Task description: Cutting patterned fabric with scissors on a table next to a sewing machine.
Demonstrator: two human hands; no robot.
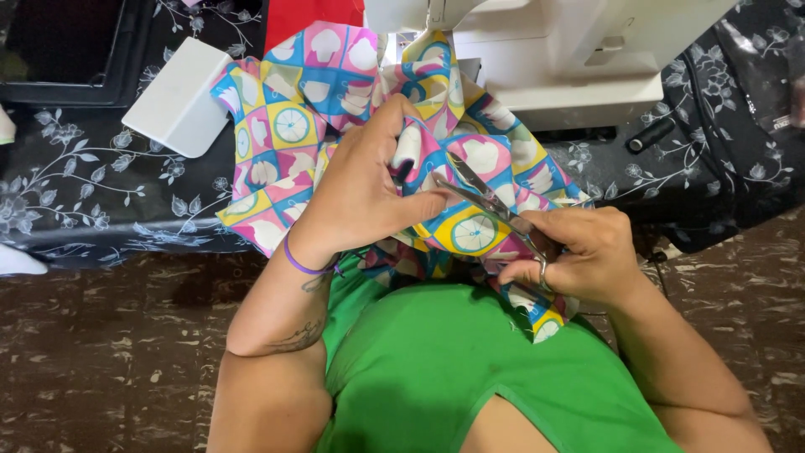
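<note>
The left hand [360, 197] comes in from seven o'clock with the wrist bent, palm down on the patterned fabric [289, 126], its fingers curled and pinching a fold of the cloth, the thumb stretched toward three o'clock. A purple band [298, 260] circles that wrist. The right hand [579, 252] enters from five o'clock, its fingers closed through the loops of a pair of metal scissors [490, 201]; the blades point toward ten o'clock and stand slightly parted, their tips just beside the left thumb and over the fabric. The fabric, printed in bright pink, yellow and blue squares, lies bunched at the centre of the view, running from under the white sewing machine [579, 59] at one o'clock down over the person's green shirt [436, 369]. At ten o'clock of the fabric a white plastic piece [176, 101] rests on a black floral tablecloth [84, 184]. A black cylindrical object [650, 134] lies at three o'clock, near the machine's base. No container shows in the view.
</note>
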